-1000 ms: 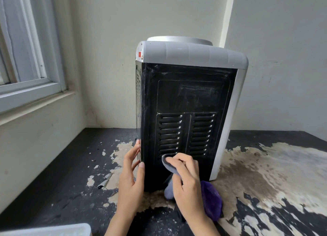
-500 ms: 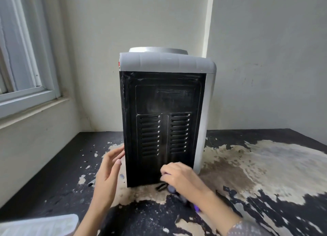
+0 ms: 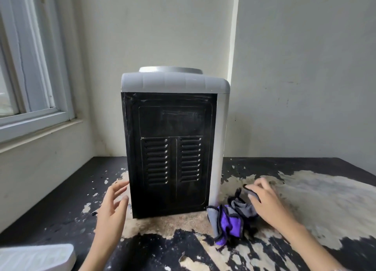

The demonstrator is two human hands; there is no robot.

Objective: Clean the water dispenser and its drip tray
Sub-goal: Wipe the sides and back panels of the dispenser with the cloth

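The water dispenser (image 3: 171,148) stands on the table with its black vented back panel facing me and a grey top. My left hand (image 3: 113,207) hovers with relaxed fingers just left of its lower left edge, fingertips close to the panel. A purple and grey cloth (image 3: 228,222) lies crumpled on the table at the dispenser's lower right corner. My right hand (image 3: 266,201) rests over the cloth's right end and pinches a grey fold of it. A white ribbed tray (image 3: 36,257) shows at the bottom left corner.
The table (image 3: 305,199) is black with large patches of peeled, pale surface. A window with a white frame (image 3: 30,99) and sill is on the left wall. Plain walls (image 3: 305,67) close in behind the dispenser.
My right hand has left the back panel and carried the cloth to the table right of the dispenser. The dispenser now shows its back squarely. My left hand has come off its edge.
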